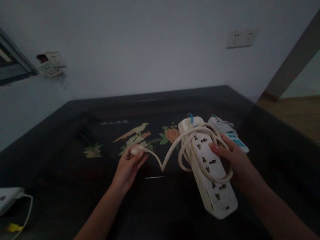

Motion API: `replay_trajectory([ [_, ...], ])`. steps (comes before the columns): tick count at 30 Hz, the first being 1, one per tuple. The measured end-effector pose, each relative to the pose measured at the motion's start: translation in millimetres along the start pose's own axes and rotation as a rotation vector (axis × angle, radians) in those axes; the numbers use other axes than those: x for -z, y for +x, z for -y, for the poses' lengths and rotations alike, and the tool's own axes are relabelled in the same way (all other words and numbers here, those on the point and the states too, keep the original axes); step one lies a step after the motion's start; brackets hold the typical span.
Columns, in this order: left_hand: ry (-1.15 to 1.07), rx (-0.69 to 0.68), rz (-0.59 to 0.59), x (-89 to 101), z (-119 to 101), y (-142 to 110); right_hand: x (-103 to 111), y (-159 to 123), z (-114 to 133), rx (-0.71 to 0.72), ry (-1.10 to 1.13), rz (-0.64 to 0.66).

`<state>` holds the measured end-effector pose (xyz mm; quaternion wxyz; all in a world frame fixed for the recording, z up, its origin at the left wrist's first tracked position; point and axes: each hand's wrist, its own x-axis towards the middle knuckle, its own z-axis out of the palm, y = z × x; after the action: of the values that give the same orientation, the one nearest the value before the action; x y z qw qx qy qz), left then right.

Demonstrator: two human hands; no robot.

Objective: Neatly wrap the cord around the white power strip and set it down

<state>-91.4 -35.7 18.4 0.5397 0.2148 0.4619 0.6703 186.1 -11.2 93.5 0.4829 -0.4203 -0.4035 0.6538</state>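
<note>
A white power strip (212,168) with several sockets is held up over the dark table, its long body tilted toward me. My right hand (234,157) is wrapped round its right side, thumb on the socket face. Loops of its white cord (181,141) lie round the strip. From there the cord runs left to a white plug (137,150), which my left hand (129,166) pinches between its fingers. Beyond my right hand rests a second, smaller power strip (235,140) in white and blue, its grey cord wound round one end.
The dark glossy table (162,216) carries a printed bird and flowers. A white device (0,200) with a cable lies at the left edge. Wall sockets (241,38) sit at the back right; another socket (54,59) with a plugged-in adapter is at the back left, near a window.
</note>
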Motion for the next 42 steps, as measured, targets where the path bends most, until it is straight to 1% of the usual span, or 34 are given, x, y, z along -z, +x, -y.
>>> replay_trajectory([
  [3, 0.09, 0.071, 0.12, -5.4, -2.0, -10.4, -11.8, -2.7, 26.2, 0.057, -0.017, 0.041],
  [5, 0.261, 0.073, 0.237, -10.7, -3.7, -18.8, -21.2, -1.7, 44.1, 0.118, -0.022, 0.056],
  [7, 0.492, 0.059, 0.408, -16.3, -4.6, -27.8, -30.1, 2.3, 58.7, 0.186, -0.002, 0.054],
  [10, 0.76, 0.003, 0.734, -25.7, -3.8, -44.7, -38.8, 15.1, 68.9, 0.277, 0.053, 0.037],
  [11, 0.823, -0.035, 0.828, -29.3, -3.2, -51.6, -39.8, 20.8, 68.4, 0.3, 0.06, 0.022],
  [12, 0.882, -0.078, 0.893, -33.3, -2.7, -59.2, -39.7, 27.0, 66.1, 0.315, 0.06, -0.003],
  [14, 0.959, -0.111, 0.969, -41.8, -2.2, -75.2, -36.1, 39.5, 57.0, 0.328, 0.044, -0.074],
  [17, 0.959, -0.08, 1.058, -53.0, -4.2, -97.5, -24.1, 54.1, 38.2, 0.321, 0.013, -0.152],
  [19, 0.943, -0.042, 1.116, -56.5, -7.8, -108.4, -13.6, 59.4, 27.2, 0.318, -0.002, -0.193],
  [20, 0.939, -0.014, 1.127, -56.5, -10.2, -112.1, -8.2, 60.6, 22.9, 0.318, -0.008, -0.215],
  [21, 0.932, 0.018, 1.113, -55.0, -12.9, -114.4, -3.0, 61.0, 19.6, 0.318, -0.014, -0.237],
  [23, 0.901, 0.06, 1.027, -48.2, -19.8, -115.0, 6.6, 59.7, 15.3, 0.316, -0.023, -0.27],
  [26, 0.871, 0.013, 0.822, -29.7, -34.0, -105.7, 18.2, 54.6, 11.8, 0.308, -0.041, -0.29],
  [29, 0.9, -0.042, 0.624, -6.7, -53.6, -89.5, 26.6, 48.7, 7.8, 0.292, -0.065, -0.285],
  [31, 1.005, -0.115, 0.487, 7.8, -68.2, -78.4, 30.8, 45.9, 3.5, 0.277, -0.089, -0.27],
  [33, 1.181, -0.276, 0.319, 20.2, -82.1, -68.5, 34.0, 44.4, -2.3, 0.259, -0.115, -0.245],
  [35, 1.359, -0.393, 0.19, 30.4, -93.7, -60.5, 36.1, 43.8, -9.1, 0.238, -0.141, -0.218],
  [36, 1.433, -0.427, 0.15, 34.6, -98.4, -57.4, 36.7, 43.6, -12.7, 0.227, -0.154, -0.204],
  [38, 1.53, -0.47, 0.109, 41.0, -105.8, -53.8, 36.8, 43.0, -19.4, 0.204, -0.181, -0.176],
  [40, 1.571, -0.508, 0.085, 44.5, -111.1, -53.9, 35.6, 41.3, -24.8, 0.176, -0.207, -0.149],
  [42, 1.605, -0.51, 0.071, 45.4, -115.4, -57.6, 33.5, 38.7, -29.0, 0.145, -0.229, -0.125],
])
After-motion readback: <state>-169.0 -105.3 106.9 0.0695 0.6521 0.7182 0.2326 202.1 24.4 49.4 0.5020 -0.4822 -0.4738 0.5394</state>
